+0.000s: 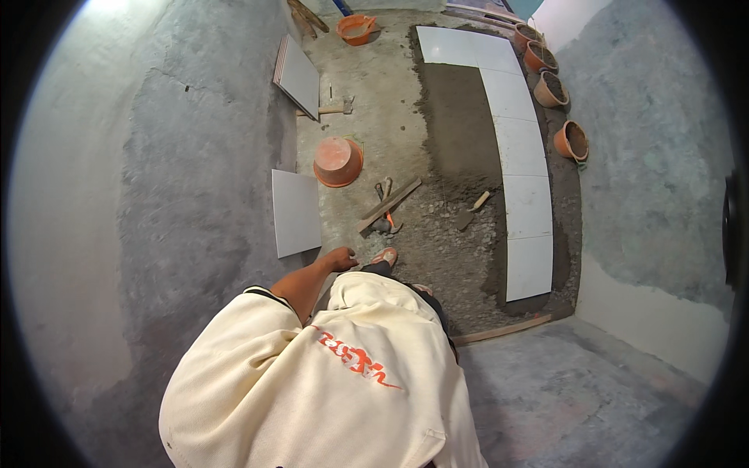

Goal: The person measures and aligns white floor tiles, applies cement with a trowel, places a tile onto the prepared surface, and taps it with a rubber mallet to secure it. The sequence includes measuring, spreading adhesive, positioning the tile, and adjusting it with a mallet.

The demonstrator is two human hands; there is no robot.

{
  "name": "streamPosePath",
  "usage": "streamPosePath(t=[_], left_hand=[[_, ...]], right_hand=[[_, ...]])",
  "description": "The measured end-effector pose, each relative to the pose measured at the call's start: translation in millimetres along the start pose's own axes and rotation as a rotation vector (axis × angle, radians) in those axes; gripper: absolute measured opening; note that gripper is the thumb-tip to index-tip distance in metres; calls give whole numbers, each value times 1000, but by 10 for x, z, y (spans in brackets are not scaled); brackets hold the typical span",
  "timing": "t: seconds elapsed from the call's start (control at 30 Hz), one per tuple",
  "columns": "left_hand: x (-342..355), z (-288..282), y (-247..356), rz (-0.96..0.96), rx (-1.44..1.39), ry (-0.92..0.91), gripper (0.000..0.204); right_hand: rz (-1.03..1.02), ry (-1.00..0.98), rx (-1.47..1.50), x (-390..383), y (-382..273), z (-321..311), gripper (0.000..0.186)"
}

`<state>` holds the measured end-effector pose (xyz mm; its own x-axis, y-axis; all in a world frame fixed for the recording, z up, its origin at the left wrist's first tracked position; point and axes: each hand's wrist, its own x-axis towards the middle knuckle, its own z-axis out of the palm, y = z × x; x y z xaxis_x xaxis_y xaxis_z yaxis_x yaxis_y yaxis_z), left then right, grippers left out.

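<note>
My left hand [343, 260] hangs low beside my shoe [385, 258], fingers loosely bent and apart, with nothing visible in it. Near it, a white tile [295, 214] leans on the left wall. My right hand is hidden. Just ahead lie a wooden batten [402, 195] across a hammer [394, 222] and other tools, partly hidden, and a trowel [468, 217] on rough mortar. Smoothed mortar [460, 117] borders an L-shaped run of laid white tiles [527, 265]. An upside-down orange bucket [337, 160] sits left of the tools.
Stacked tiles [299, 74] lean farther along the left wall above a long-handled hammer [331, 109]. An orange basin [355, 30] and wood pieces [304, 15] are at the far end. Several filled buckets [550, 90] line the right side. A wooden strip [507, 329] edges the mortar bed.
</note>
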<state>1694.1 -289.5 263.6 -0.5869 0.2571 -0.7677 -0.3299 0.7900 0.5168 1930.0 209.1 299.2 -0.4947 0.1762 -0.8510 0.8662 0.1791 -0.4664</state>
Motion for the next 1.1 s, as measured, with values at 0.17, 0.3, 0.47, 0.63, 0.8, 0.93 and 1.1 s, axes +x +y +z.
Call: streamPosePath(t=[0.17, 0.3, 0.47, 0.63, 0.8, 0.93, 1.1], left_hand=[[-21, -2, -123, -6, -23, 3, 65], [-29, -65, -52, -15, -53, 11, 65], [-62, -128, 76, -25, -23, 41, 65], [-75, -179, 132, -43, -25, 29, 66], [-91, -215, 158, -45, -11, 34, 67], [-71, -237, 197, -55, -71, 30, 66], [-93, -201, 48, -46, -82, 96, 66]], right_hand=[[8, -7, -10, 0, -29, 7, 51], [10, -4, -9, 27, -52, 2, 51], [9, 1, -10, 37, -72, -19, 51], [-3, 7, -12, 63, -130, -45, 51], [-9, 5, -20, 81, -146, -69, 51], [-26, 4, -46, 120, -194, -138, 51], [-75, -31, -76, 207, -287, -143, 51]])
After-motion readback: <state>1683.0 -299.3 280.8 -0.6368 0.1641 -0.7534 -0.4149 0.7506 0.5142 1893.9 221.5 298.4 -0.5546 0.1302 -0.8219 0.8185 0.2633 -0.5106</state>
